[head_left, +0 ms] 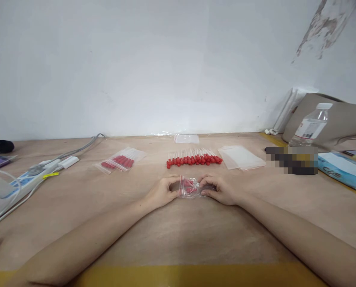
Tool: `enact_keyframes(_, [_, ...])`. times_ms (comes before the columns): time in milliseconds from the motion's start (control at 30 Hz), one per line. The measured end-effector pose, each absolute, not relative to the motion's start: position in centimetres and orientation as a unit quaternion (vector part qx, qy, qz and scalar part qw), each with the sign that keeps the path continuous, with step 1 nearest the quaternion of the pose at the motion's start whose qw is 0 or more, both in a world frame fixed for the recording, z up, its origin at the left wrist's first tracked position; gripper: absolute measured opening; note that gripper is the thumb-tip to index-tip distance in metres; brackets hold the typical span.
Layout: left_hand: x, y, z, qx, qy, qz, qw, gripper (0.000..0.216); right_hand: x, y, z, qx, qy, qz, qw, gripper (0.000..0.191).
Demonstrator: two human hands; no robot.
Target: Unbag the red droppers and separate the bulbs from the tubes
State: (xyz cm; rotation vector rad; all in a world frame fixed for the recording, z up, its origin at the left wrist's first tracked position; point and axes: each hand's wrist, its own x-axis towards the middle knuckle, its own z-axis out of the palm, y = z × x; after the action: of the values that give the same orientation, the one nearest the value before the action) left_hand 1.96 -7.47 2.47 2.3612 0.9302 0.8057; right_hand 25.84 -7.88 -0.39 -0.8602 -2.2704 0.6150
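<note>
Near the middle of the table, a small clear zip-lock bag (184, 192) lies between my hands with a few red-ended pieces in it. My left hand (165, 192) pinches the bag's zip end, where a red line runs across. At the other end, the fingers of my right hand (222, 192) are closed on the crumpled plastic. Just beyond, a row of red-tipped sticks with pale, clear shafts (194, 158) lies with the red ends towards me. Filled bags of the same sticks (122, 161) rest at the left.
Flat, unfilled bags (240, 157) are stacked right of the row, with another small stack (186, 138) by the wall. A power strip (25, 181) with cables is at the left. A water bottle (311, 125) and a blue packet (345, 169) stand and lie at the right.
</note>
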Motion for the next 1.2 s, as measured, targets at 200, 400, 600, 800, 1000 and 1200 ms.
enact_keyframes(200, [2.4, -7.5, 2.1, 0.878, 0.351, 0.256, 0.201, 0.038, 25.8, -7.9, -0.3, -0.314, -0.863, 0.242, 0.314, 0.008])
enact_keyframes(400, [2.4, -7.3, 2.1, 0.870, 0.389, 0.231, 0.198, 0.037, 25.4, -8.4, -0.5, -0.368, -0.852, 0.171, 0.331, 0.013])
enact_keyframes(600, [2.3, -7.7, 2.5, 0.879, 0.389, 0.212, 0.179, 0.026, 25.2, -8.8, -0.2, -0.382, -0.854, 0.097, 0.338, 0.015])
enact_keyframes(800, [1.9, -7.2, 2.6, 0.873, 0.386, 0.219, 0.203, 0.023, 25.2, -8.5, -0.5, -0.349, -0.864, 0.109, 0.347, 0.020])
enact_keyframes(1000, [1.1, -6.1, 2.7, 0.883, 0.387, 0.176, 0.197, 0.021, 25.2, -8.6, -0.4, -0.358, -0.867, 0.097, 0.334, 0.021])
enact_keyframes(1200, [1.1, -5.7, 1.9, 0.888, 0.371, 0.219, 0.161, 0.016, 25.3, -8.6, -0.5, -0.361, -0.867, 0.086, 0.333, 0.024])
